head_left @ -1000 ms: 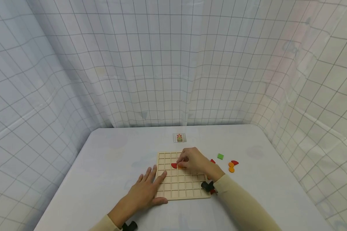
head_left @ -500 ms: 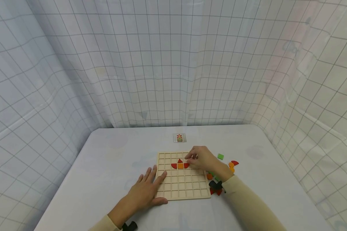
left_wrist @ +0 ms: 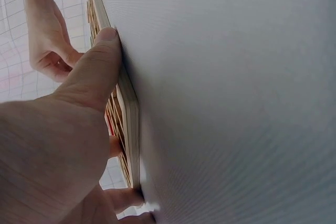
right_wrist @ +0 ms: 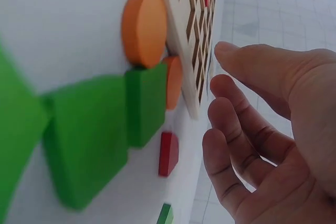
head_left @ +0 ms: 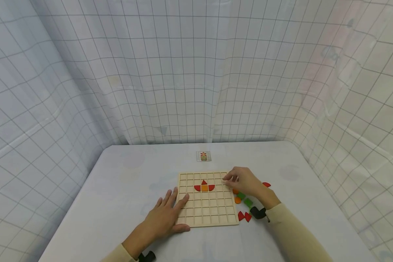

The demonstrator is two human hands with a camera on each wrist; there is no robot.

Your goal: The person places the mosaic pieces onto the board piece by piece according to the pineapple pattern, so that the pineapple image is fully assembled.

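A wooden grid board (head_left: 202, 211) lies on the table. Set in its cells are an orange square (head_left: 204, 188), a red quarter-round piece (head_left: 197, 188) on its left, another red quarter-round piece (head_left: 211, 187) on its right and a red triangle (head_left: 204, 182) above. My left hand (head_left: 165, 218) rests spread over the board's left edge, thumb at the near corner. My right hand (head_left: 243, 181) hovers over the board's right edge. In the right wrist view its thumb and loosely bent fingers (right_wrist: 223, 148) stand apart with nothing between them.
Right of the board lie loose pieces: orange discs (right_wrist: 149, 27), green squares (right_wrist: 92, 135), red pieces (head_left: 241, 216) near the lower corner and a red piece (head_left: 266, 184) farther right. A small picture card (head_left: 203, 156) lies beyond the board. Gridded white curtains (head_left: 183, 72) surround the table.
My right hand has drawn back rightward from the pieces in the grid to the board's right edge, uncovering the triangle and right quarter-round. My left hand has stayed put.
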